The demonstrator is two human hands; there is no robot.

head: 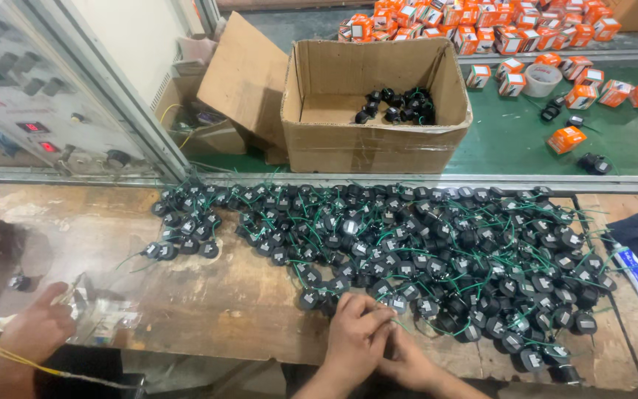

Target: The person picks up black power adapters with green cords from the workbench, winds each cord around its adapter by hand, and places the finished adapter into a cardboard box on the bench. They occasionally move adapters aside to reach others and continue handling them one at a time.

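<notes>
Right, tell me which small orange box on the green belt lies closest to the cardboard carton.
The orange-and-white box just right of the cardboard carton, by its upper right corner; the other small boxes on the green belt lie farther right.

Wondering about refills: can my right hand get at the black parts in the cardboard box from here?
Probably yes: the cardboard box is open-topped, beyond the heap of black parts, with nothing above either. The right hand would stretch over it.
</notes>
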